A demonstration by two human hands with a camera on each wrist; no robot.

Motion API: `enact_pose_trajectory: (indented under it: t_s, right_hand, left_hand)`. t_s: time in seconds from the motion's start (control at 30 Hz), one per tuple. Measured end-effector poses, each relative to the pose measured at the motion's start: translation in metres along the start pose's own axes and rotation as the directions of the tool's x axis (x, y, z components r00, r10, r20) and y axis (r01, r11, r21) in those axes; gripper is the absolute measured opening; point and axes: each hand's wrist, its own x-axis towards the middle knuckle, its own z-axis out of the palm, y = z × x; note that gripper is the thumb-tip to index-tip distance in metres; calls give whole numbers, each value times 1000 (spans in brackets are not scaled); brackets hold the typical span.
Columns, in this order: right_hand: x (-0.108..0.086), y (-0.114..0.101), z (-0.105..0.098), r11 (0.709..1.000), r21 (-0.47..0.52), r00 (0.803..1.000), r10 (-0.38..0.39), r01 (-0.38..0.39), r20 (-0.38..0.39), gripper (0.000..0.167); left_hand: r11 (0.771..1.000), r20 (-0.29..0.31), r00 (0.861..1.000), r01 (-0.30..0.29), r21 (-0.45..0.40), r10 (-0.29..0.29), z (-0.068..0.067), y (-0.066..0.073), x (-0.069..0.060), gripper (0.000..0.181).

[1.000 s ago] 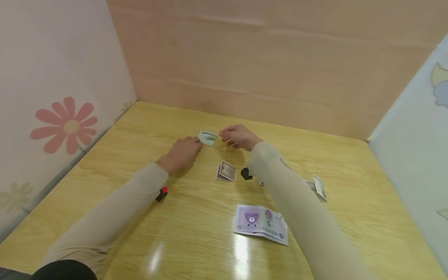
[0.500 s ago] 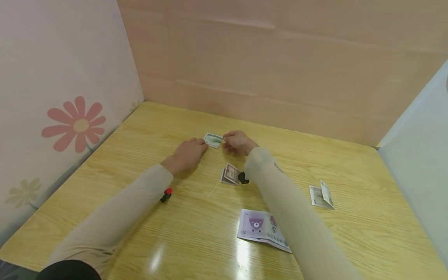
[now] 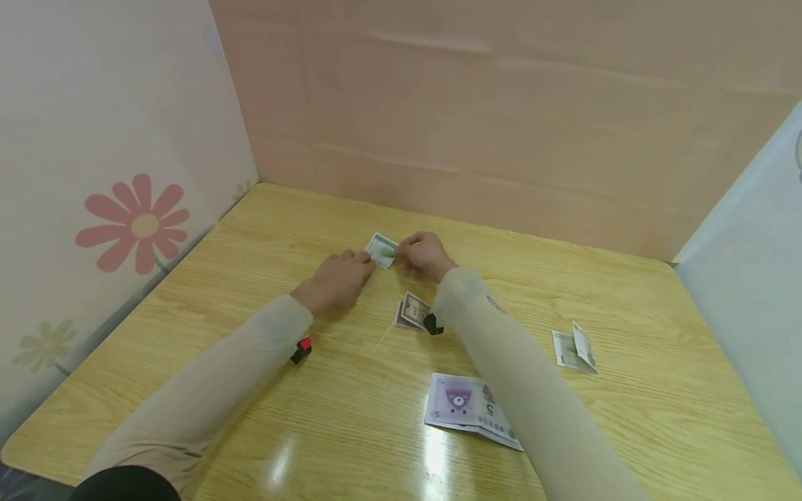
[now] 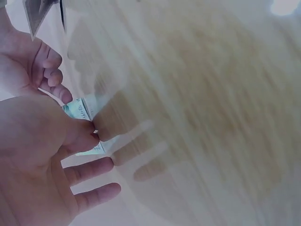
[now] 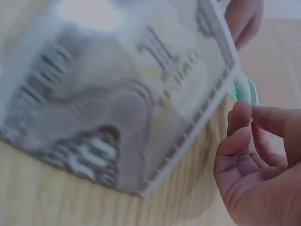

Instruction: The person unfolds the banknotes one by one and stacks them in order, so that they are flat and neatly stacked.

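Note:
A small green banknote [image 3: 381,251] lies toward the back of the wooden table, between my two hands. My left hand [image 3: 341,278] pinches its near-left edge with thumb and forefinger; in the left wrist view the other fingers of that hand [image 4: 42,146] stretch out over the tabletop. From the right, my right hand [image 3: 424,255] pinches the note's other edge; the right wrist view has its thumb and forefinger [image 5: 242,110] meeting at the green paper [image 5: 244,89]. Much of the note is hidden by fingers in both wrist views.
A folded brown banknote [image 3: 415,311] stands half open just in front of my hands, looming large in the right wrist view. Nearer me lies a creased purple banknote [image 3: 460,401], partly under my right sleeve. A folded grey banknote [image 3: 573,350] rests at the right.
My right hand has come in to the green banknote's right edge and pinches it. The note has turned slightly, its right side swinging nearer me. The head view has shifted a little.

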Motion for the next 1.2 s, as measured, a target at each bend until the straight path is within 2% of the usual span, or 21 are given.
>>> enact_pose_trajectory:
  t_s: [0.1, 0.23, 0.33, 0.5, 0.6, 0.67, 0.73, 0.8, 0.93, 1.07, 1.1, 1.2]
  right_hand:
    - [-2, 1, 2, 1000, -7, 999, -29, 29, -17, 20]
    - [-8, -4, 0, 999, -14, 998, -53, 53, -16, 17]
    - [-15, -10, -5, 996, -32, 997, -78, 78, -9, 16]
    - [-28, -20, -16, 990, -67, 993, -121, 121, 13, 19]
    - [-37, -24, -24, 986, -94, 990, -137, 139, 29, 20]
    - [-45, -24, -28, 982, -111, 988, -149, 153, 43, 19]
    - [-52, -22, -32, 978, -121, 985, -162, 168, 56, 18]
    - [-60, -19, -36, 977, -117, 983, -173, 180, 69, 18]
    - [-77, -10, -46, 975, -95, 977, -191, 200, 90, 17]
    - [-99, -1, -58, 974, -78, 975, -205, 212, 89, 17]
    - [-105, 1, -61, 974, -74, 974, -209, 215, 84, 17]
    - [-121, 6, -70, 972, -61, 971, -224, 229, 81, 17]
  left_hand:
    - [999, -14, 1000, 13, -31, -13, 1, -1, 0, 41]
    - [988, -49, 997, 53, -147, -61, 1, -5, 1, 36]
    - [963, -52, 994, 79, -259, -96, -2, -9, -1, 34]
    - [915, -40, 985, 143, -376, -170, -11, -14, -10, 29]
    - [881, -70, 976, 154, -447, -206, -15, -16, -14, 25]
    - [856, -103, 971, 140, -498, -218, -16, -15, -17, 26]
    - [824, -139, 962, 119, -553, -233, -18, -14, -19, 28]
    - [778, -164, 953, 101, -620, -254, -20, -12, -22, 28]
    - [655, -182, 939, 58, -754, -293, -24, -3, -27, 26]
    - [535, -177, 941, 5, -845, -288, -30, 10, -30, 24]
    - [512, -179, 943, -10, -859, -281, -33, 14, -31, 24]
    - [478, -193, 949, -53, -877, -249, -39, 25, -32, 23]
